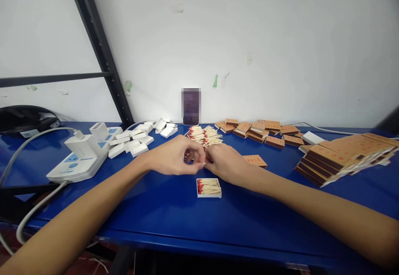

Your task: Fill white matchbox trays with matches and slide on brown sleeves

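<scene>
My left hand [179,155] is curled, thumb and forefinger pinched on what looks like a match [204,163], of which only a small pale end shows. Touching it or nearly so, my right hand [226,163] is closed with its fingers bent under; whatever they grip is hidden. Just beyond both hands lies a heap of loose red-tipped matches [205,136]. On the near side sits a white matchbox tray [220,196], filled with matches whose red heads point left. An orange matchbox sleeve [255,160] lies flat behind my right wrist.
White empty trays [134,140] are scattered at the back left, beside a power strip [84,165] with plugs and cables. Orange matchboxes [264,129] lie at the back right, with a large stack [346,158] at far right. A phone [191,106] leans on the wall.
</scene>
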The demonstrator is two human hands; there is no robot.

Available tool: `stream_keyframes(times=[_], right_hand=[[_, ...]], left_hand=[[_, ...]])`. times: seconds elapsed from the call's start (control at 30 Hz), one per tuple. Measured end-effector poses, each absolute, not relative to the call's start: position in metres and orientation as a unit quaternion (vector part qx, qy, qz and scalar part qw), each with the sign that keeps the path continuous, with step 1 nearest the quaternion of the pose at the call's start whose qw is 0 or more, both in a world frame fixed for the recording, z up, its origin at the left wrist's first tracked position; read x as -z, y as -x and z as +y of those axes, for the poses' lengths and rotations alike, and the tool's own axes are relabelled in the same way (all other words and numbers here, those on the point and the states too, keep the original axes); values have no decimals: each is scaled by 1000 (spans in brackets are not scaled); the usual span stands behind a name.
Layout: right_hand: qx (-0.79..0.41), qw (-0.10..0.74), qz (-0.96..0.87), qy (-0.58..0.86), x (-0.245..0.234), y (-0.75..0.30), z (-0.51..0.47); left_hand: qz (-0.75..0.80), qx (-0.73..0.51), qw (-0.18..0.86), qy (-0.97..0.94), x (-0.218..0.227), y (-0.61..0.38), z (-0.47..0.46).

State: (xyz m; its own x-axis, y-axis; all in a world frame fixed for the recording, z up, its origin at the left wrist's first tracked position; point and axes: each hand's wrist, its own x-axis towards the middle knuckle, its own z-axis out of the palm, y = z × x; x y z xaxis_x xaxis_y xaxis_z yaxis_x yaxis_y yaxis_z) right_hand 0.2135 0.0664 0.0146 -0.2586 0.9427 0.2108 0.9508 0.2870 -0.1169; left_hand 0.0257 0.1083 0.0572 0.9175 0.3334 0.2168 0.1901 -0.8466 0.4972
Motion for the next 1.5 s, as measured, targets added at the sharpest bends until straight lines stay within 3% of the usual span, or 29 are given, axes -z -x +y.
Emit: stream_keyframes(times=[0.17, 0.47, 0.83, 1.03, 1.5], right_hand=[[7, 115, -789, 604, -26, -213, 67], [12, 130, -793, 595, -17, -212, 71], [9, 167, -804, 571, -22, -226, 66], [-25, 233, -804, 546, -23, -248, 47], [-80, 280, -815, 502, -12, -256, 39]], left_hand=[[102, -79, 259, -957, -55, -37, 84], [155, -98, 1, -983, -52, -28, 115], [139, -51, -69, -987, -33, -29, 128], [146, -93, -46, -984, -44, -27, 120], [177, -62, 43, -981, -33, -33, 121]])
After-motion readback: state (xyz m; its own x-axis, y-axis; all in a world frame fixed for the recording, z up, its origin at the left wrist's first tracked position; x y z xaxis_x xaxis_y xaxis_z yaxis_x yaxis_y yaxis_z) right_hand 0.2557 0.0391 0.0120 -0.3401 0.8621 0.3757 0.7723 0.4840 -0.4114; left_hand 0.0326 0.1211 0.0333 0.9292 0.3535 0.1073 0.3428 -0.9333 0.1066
